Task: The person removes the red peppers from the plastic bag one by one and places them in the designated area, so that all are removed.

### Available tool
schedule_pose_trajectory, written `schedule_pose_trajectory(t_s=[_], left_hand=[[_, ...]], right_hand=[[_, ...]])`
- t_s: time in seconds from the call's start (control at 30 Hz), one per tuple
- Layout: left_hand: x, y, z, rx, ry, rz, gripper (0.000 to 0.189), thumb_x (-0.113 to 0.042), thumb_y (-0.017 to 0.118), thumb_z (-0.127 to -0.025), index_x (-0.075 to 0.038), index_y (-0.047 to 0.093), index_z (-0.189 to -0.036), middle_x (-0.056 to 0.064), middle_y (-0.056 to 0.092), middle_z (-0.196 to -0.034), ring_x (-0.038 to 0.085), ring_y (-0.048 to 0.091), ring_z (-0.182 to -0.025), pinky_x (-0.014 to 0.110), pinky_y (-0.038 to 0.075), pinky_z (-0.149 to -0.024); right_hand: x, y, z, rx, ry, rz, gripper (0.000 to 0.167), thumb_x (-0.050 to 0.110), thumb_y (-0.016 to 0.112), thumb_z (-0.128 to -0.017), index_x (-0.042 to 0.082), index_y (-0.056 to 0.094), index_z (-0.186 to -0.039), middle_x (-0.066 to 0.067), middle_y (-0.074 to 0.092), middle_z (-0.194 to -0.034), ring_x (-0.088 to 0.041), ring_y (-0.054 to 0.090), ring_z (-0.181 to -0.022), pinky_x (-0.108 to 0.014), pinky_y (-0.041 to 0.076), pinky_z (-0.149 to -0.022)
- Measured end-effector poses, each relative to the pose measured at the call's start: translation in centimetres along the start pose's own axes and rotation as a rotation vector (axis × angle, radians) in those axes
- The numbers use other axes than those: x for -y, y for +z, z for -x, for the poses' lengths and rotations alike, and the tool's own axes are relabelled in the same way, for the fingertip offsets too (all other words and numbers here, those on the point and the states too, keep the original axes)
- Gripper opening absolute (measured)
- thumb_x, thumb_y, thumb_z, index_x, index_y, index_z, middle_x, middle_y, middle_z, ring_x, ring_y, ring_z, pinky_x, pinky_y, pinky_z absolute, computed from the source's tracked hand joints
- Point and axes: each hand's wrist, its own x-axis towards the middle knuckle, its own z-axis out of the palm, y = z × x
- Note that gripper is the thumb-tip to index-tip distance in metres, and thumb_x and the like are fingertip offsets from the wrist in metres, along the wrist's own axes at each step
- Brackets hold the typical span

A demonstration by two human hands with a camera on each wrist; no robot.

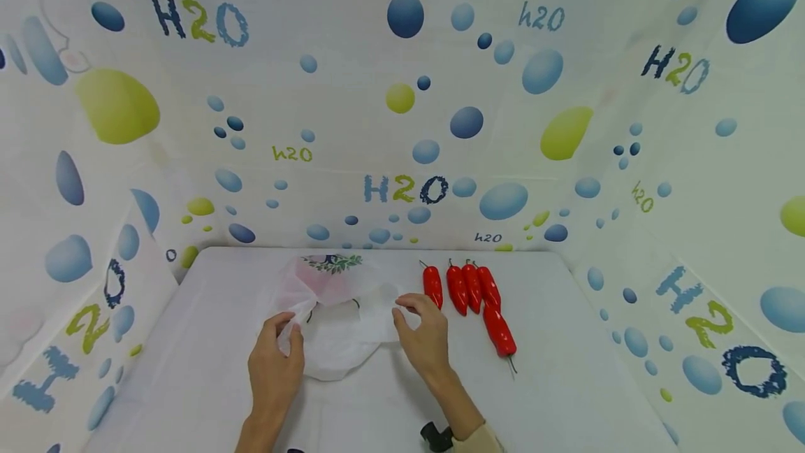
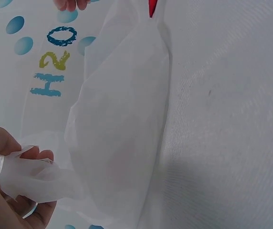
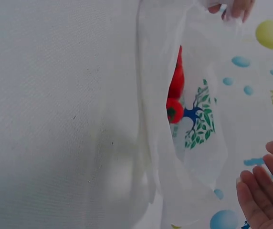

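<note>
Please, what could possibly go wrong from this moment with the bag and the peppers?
The left hand pinches the thin bag, while the right hand seems to hold nothing, so the mouth could sag shut. The red peppers inside lie near the open mouth and might slide out if the bag is lifted. The loose peppers on the table lie close beside the right hand, which could knock them.
</note>
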Motion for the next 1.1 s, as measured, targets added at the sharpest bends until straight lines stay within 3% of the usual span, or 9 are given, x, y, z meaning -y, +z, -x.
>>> schedule_pose_trajectory(t_s=[0.3,0.47,0.63,0.87,1.1], left_hand=[[-0.1,0.1,0.0,0.001,0.002,-0.003,0.026,-0.004,0.069,-0.097,-0.002,0.066,-0.123,0.01,0.07,-0.096,0.02,0.062,-0.081,0.021,0.041,-0.076],[-0.1,0.1,0.1,0.003,-0.001,-0.002,0.026,-0.004,0.069,-0.097,-0.003,0.065,-0.123,0.01,0.069,-0.097,0.02,0.062,-0.081,0.022,0.041,-0.076],[-0.2,0.1,0.1,0.003,0.0,0.001,0.027,-0.004,0.069,-0.097,-0.003,0.065,-0.123,0.01,0.07,-0.098,0.021,0.063,-0.083,0.025,0.041,-0.077],[-0.2,0.1,0.1,-0.005,0.01,0.008,0.026,-0.004,0.07,-0.096,-0.003,0.065,-0.122,0.011,0.07,-0.099,0.022,0.063,-0.085,0.029,0.043,-0.078],[-0.1,0.1,0.1,-0.02,0.02,0.01,0.026,-0.003,0.07,-0.095,-0.004,0.066,-0.121,0.011,0.07,-0.097,0.022,0.064,-0.084,0.03,0.043,-0.078]], right_hand=[[0.2,1.1,-0.5,0.111,0.06,0.016,0.014,0.016,0.075,-0.097,0.012,0.077,-0.11,0.002,0.074,-0.113,-0.017,0.069,-0.104,-0.039,0.058,-0.092],[0.3,1.8,-0.8,0.142,0.057,0.038,0.015,0.017,0.076,-0.096,0.013,0.077,-0.11,0.002,0.075,-0.111,-0.016,0.07,-0.102,-0.035,0.058,-0.09],[0.6,2.4,-1.4,0.193,0.107,0.061,0.018,0.021,0.076,-0.097,0.014,0.077,-0.113,0.005,0.074,-0.113,-0.013,0.069,-0.104,-0.032,0.057,-0.092],[0.9,3.2,-2.4,0.303,0.156,0.056,0.017,0.02,0.076,-0.096,0.012,0.078,-0.111,0.0,0.076,-0.11,-0.023,0.071,-0.103,-0.041,0.058,-0.092],[0.5,4.4,-2.8,0.343,0.134,0.042,0.019,0.019,0.076,-0.097,0.008,0.079,-0.112,-0.002,0.076,-0.109,-0.026,0.072,-0.102,-0.036,0.058,-0.091]])
